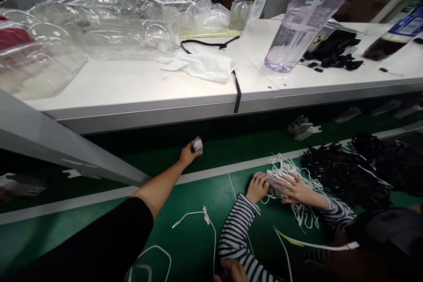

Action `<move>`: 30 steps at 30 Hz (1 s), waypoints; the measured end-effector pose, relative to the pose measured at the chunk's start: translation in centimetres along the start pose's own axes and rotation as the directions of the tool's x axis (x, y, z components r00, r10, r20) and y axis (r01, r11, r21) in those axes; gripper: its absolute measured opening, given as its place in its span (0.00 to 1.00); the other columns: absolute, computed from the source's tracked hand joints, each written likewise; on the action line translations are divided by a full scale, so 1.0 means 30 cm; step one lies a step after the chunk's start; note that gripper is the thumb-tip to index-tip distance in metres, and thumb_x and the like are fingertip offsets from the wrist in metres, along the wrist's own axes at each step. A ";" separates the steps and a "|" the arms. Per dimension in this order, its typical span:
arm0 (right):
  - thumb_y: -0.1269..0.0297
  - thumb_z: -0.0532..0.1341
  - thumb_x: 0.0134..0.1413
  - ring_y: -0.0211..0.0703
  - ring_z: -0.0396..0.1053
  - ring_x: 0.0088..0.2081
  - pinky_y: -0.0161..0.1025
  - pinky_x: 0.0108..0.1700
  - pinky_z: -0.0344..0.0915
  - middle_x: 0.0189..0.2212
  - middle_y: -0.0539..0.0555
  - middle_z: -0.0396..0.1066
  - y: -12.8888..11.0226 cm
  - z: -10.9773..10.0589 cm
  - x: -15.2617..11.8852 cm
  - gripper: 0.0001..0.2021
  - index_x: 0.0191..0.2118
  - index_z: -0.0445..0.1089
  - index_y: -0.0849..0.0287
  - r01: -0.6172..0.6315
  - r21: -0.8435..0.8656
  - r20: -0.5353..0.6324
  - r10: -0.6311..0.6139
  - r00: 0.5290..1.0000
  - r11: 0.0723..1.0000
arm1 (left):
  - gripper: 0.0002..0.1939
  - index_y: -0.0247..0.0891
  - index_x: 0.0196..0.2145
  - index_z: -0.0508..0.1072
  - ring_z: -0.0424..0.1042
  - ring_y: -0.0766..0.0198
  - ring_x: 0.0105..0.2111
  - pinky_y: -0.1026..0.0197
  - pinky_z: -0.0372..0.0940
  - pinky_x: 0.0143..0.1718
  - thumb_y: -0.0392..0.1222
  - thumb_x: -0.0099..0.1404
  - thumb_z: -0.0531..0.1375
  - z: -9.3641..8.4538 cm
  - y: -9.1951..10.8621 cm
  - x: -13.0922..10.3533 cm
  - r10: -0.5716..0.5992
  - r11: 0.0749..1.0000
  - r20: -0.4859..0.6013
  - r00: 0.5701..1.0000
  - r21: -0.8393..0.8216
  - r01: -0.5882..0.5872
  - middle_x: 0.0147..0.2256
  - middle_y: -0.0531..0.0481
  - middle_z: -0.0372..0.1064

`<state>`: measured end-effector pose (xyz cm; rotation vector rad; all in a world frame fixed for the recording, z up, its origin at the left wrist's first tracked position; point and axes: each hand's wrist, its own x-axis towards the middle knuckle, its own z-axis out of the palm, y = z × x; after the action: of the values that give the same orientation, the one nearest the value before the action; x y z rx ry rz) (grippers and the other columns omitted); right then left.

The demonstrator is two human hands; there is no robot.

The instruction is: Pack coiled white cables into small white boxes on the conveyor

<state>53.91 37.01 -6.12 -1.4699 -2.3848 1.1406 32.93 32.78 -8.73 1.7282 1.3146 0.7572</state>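
Note:
My left hand (188, 155) reaches out from a black sleeve to the strip below the white shelf. Its fingers are closed around a small open carton (197, 145), pale grey with something whitish inside. At the bottom edge, part of my right hand (234, 269) shows with bent fingers, mostly cut off by the frame. A white USB cable (211, 224), bunched near its plug, lies on the green bench (185, 251) and runs down to these fingers; whether they grip it I cannot tell.
A co-worker's striped sleeves (243, 224) and hands work on a box beside a pile of white cables (294, 172). Black cables (346, 169) lie further right. A grey post (82, 145) slants at left. The shelf (132, 81) holds clear plastic packaging and a tilted bottle (297, 31).

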 end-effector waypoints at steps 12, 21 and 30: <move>0.66 0.65 0.59 0.45 0.74 0.48 0.46 0.53 0.70 0.46 0.56 0.76 -0.813 0.854 -0.299 0.11 0.47 0.74 0.61 -0.321 0.029 0.312 0.296 0.903 0.947 | 0.31 0.37 0.38 0.75 0.76 0.57 0.31 0.56 0.71 0.37 0.69 0.50 0.63 -0.895 -0.551 -1.136 -0.606 0.795 -0.220 0.764 -0.197 0.574 0.32 0.47 0.75; 0.66 0.63 0.55 0.62 0.71 0.54 0.54 0.56 0.64 0.51 0.64 0.73 -0.970 1.053 -0.230 0.18 0.52 0.73 0.60 -0.272 -0.323 0.357 0.383 0.852 0.906 | 0.30 0.38 0.14 0.61 0.62 0.69 0.09 0.67 0.48 0.14 0.67 0.57 0.51 -0.706 -0.720 -1.708 -0.911 0.400 -0.030 0.411 -0.308 0.863 0.09 0.54 0.60; 0.63 0.65 0.53 0.61 0.71 0.55 0.50 0.56 0.66 0.53 0.66 0.72 -1.050 1.055 -0.180 0.23 0.55 0.72 0.62 -0.154 -0.327 0.434 0.293 0.852 0.932 | 0.28 0.41 0.13 0.59 0.62 0.66 0.07 0.69 0.43 0.11 0.69 0.52 0.50 -0.680 -0.825 -1.734 -0.870 0.472 -0.018 0.493 -0.317 0.823 0.09 0.54 0.59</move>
<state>19.58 7.96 -6.64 -1.7705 -2.8636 1.4042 -10.14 -9.19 -19.73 0.5821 1.8539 0.4374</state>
